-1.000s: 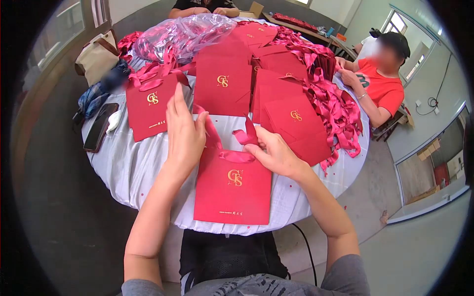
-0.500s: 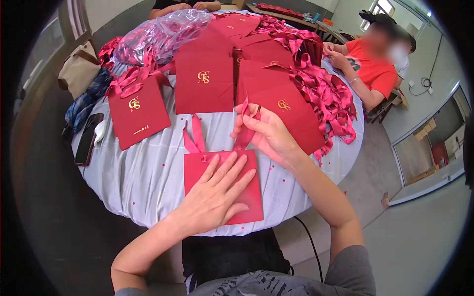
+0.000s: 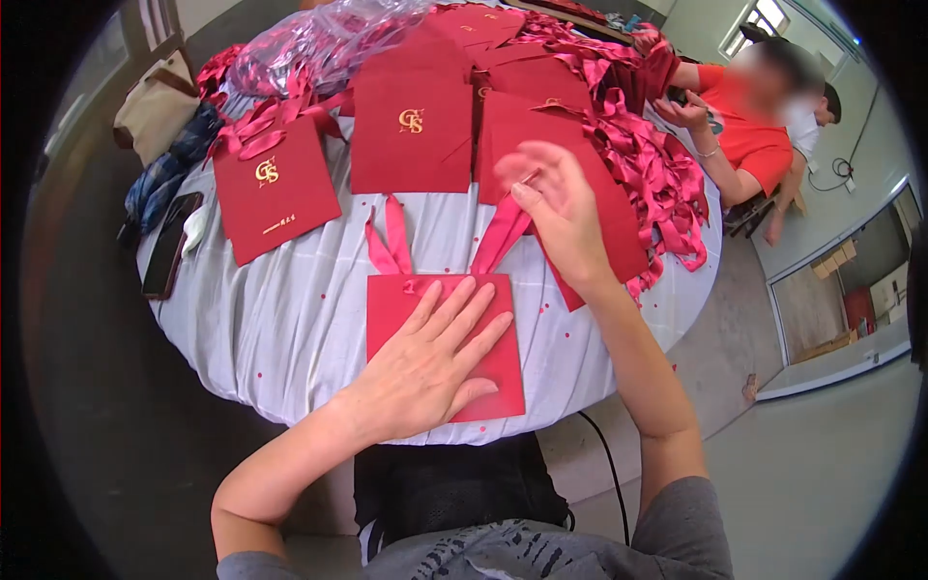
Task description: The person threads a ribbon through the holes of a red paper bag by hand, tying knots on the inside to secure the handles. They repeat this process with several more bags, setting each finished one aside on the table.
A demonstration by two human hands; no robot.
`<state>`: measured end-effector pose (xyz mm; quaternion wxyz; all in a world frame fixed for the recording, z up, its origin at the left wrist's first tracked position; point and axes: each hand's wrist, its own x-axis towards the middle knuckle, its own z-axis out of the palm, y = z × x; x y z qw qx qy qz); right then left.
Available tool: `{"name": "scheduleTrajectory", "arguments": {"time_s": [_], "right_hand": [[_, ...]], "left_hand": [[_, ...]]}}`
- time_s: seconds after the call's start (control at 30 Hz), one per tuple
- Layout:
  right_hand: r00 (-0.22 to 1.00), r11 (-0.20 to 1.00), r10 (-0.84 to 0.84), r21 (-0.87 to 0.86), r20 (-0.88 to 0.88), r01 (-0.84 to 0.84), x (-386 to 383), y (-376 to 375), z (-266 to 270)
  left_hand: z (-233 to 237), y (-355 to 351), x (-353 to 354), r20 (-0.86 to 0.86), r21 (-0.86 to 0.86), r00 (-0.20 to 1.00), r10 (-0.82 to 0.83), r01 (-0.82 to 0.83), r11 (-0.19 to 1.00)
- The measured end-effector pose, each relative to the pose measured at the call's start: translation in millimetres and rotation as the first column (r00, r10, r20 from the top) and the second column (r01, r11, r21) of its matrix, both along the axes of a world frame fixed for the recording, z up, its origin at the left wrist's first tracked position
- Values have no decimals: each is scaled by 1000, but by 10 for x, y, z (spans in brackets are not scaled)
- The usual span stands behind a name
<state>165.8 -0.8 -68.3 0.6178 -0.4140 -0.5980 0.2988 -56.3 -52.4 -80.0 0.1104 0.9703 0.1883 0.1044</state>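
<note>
My left hand (image 3: 420,362) lies flat with fingers stretched out on a small red paper bag (image 3: 500,382), pressing it to the table near the edge. Two pink satin ribbon ends come out of the bag's top. The left ribbon (image 3: 389,237) stands up in a loose fold. My right hand (image 3: 561,208) pinches the right ribbon (image 3: 500,235) between thumb and fingers and draws it up and away from the bag; its fingertips are partly blurred.
Red bags with gold letters (image 3: 414,145) lie ahead, and another bag (image 3: 275,193) is on the left. Ribbon piles (image 3: 667,188) run along the right. A phone (image 3: 172,246) and a clear plastic bag (image 3: 309,48) rest on the table. A person in orange (image 3: 749,135) sits at right.
My right hand has pulled the right ribbon upward and to the right, so it is stretched straighter. My left hand stays flat on the bag. The view has shifted slightly.
</note>
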Motion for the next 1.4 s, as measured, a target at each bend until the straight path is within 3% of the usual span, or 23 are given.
{"name": "scheduleTrajectory", "arguments": {"time_s": [0.07, 0.1, 0.17, 0.23, 0.3, 0.33, 0.37, 0.43, 0.5, 0.63, 0.73, 0.8, 0.83, 0.9, 1.0, 1.27, 1.4], "right_hand": [[910, 948, -259, 265, 324, 176, -4, -37, 78], [912, 951, -251, 257, 326, 170, -5, -84, 162], [593, 845, -515, 482, 619, 230, -4, -171, 266], [575, 799, -578, 546, 579, 253, 45, -134, 248], [674, 911, -397, 176, 624, 373, 73, -182, 258], [718, 955, -271, 87, 641, 283, 130, -150, 213], [718, 955, -270, 82, 641, 286, 125, -151, 180], [833, 945, -303, 33, 463, 326, 67, -156, 152], [803, 927, -364, 102, 472, 360, 14, -199, 245], [737, 954, -293, 242, 609, 180, -67, -241, 199], [612, 839, -532, 459, 585, 291, -9, -193, 210], [562, 783, -619, 483, 549, 391, 74, -154, 230], [633, 838, -542, 412, 553, 358, 60, -200, 240], [797, 980, -192, 156, 572, 123, -54, -289, 233], [693, 995, 103, -70, 714, -75, -111, -347, 121], [689, 961, 241, -269, 683, -69, -214, -379, 49], [715, 973, 216, -207, 665, -100, -221, -375, 26]], "left_hand": [[7, 0, 1, 12, 19, 1000, -11, 11, 1000], [4, 1, 2, 19, 17, 1000, -10, 10, 1000], [15, -6, 1, 35, 13, 999, -8, 7, 1000], [20, -7, 4, 56, 15, 998, -11, 10, 1000], [15, -10, 7, 82, -29, 996, -33, 35, 999], [9, -11, 5, 81, -34, 996, -34, 37, 999], [2, -9, 3, 110, -33, 993, -46, 50, 998], [-4, -7, 8, 145, -34, 987, -62, 68, 997], [-2, -7, -2, 159, -39, 985, -69, 77, 996], [-31, -9, -4, 173, -46, 983, -63, 72, 996], [-42, -17, 6, 187, -48, 981, -54, 64, 997], [-40, -16, 5, 190, -52, 980, -53, 64, 997], [-37, -10, 4, 189, -51, 981, -53, 64, 997], [-43, -14, 6, 182, -51, 982, -54, 65, 997], [-32, -12, 5, 160, -55, 985, -58, 68, 996], [-31, -11, 11, 185, -75, 981, -50, 65, 995], [-53, -8, 5, 210, -67, 976, -52, 68, 995]]}}
